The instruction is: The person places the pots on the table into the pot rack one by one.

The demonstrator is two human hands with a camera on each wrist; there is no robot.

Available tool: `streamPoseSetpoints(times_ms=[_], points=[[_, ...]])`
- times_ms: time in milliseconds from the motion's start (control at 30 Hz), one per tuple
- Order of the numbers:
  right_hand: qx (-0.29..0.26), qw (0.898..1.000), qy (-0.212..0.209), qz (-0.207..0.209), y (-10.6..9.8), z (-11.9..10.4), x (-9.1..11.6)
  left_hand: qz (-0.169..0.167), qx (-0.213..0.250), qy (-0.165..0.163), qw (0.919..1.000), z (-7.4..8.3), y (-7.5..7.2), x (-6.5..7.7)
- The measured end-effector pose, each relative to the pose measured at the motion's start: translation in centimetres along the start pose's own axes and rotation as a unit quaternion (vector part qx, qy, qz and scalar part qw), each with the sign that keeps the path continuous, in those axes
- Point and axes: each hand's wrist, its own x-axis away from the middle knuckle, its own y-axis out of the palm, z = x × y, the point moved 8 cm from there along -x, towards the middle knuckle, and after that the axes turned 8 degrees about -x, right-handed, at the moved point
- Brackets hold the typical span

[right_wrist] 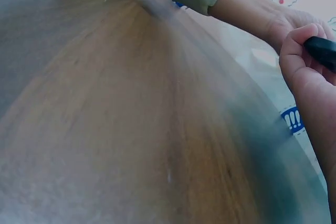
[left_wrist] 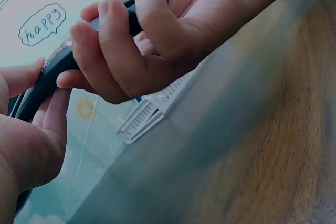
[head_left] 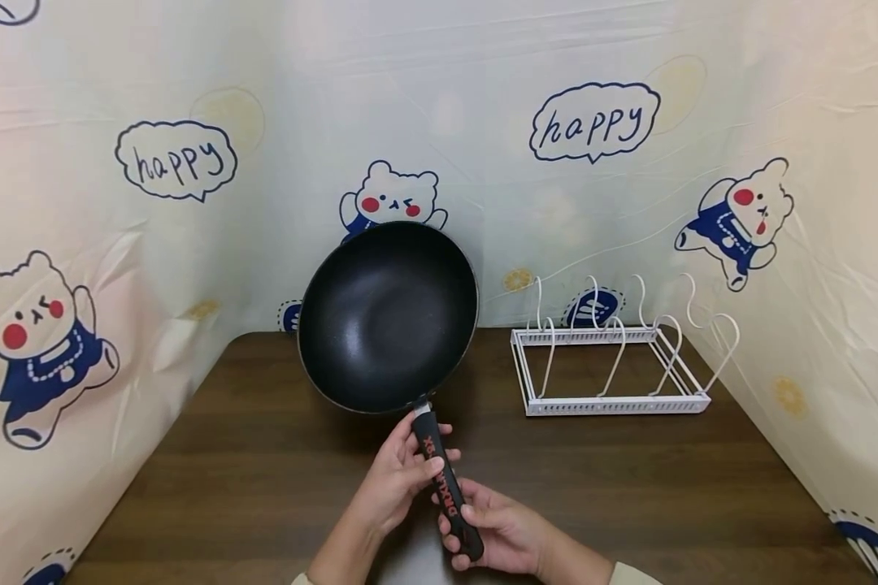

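A black wok-shaped frying pan (head_left: 389, 317) is held up above the table, its dark inside facing me and its handle pointing down toward the near side. My left hand (head_left: 395, 483) grips the upper part of the black handle (head_left: 446, 475), close to the metal neck, with the thumb across its front. Lower down, my right hand (head_left: 508, 528) holds the end of the same handle between thumb and curled fingers. Both hands show around the handle in the left wrist view. From the right wrist, only the handle's dark butt (right_wrist: 321, 51) appears between the hands.
A white rack (head_left: 618, 405) with several curved wire dividers stands on the brown wooden table (head_left: 263, 471), right of the pan. Behind and on both sides hangs a pale printed cloth (head_left: 475, 106) with cartoon bears and "happy" bubbles.
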Motion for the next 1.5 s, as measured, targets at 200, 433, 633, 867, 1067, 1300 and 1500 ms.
streamPoseSetpoints(times_ms=[200, 433, 633, 867, 1067, 1300, 1500], points=[[-0.009, 1.0, -0.019, -0.02, 0.4, -0.3, 0.1, -0.031, 0.05, 0.012, 0.9982, 0.7, 1.5, -0.1], [0.0, 0.999, -0.036, -0.027, 1.0, -0.5, 0.4, 0.013, 0.098, -0.005, 0.9951, 0.9, 1.9, -0.2], [0.017, 0.999, -0.04, -0.01, 1.0, -0.6, 1.1, 0.098, 0.096, -0.061, 0.9887, -0.2, 1.6, 0.0], [0.088, 0.994, -0.048, 0.038, -0.4, -0.8, 2.4, 0.125, 0.042, -0.071, 0.9887, -0.5, 1.5, 0.0], [0.16, 0.983, -0.066, 0.061, -0.9, -1.2, 3.3, 0.131, 0.004, -0.092, 0.9871, -0.6, 1.9, -0.2], [0.234, 0.966, -0.065, 0.085, -1.0, -1.7, 4.7, 0.127, -0.009, -0.107, 0.9861, -1.5, 3.1, -0.8], [0.275, 0.954, -0.084, 0.081, -0.7, -2.5, 5.3, 0.114, -0.028, -0.091, 0.9889, -1.7, 3.7, -1.4]])
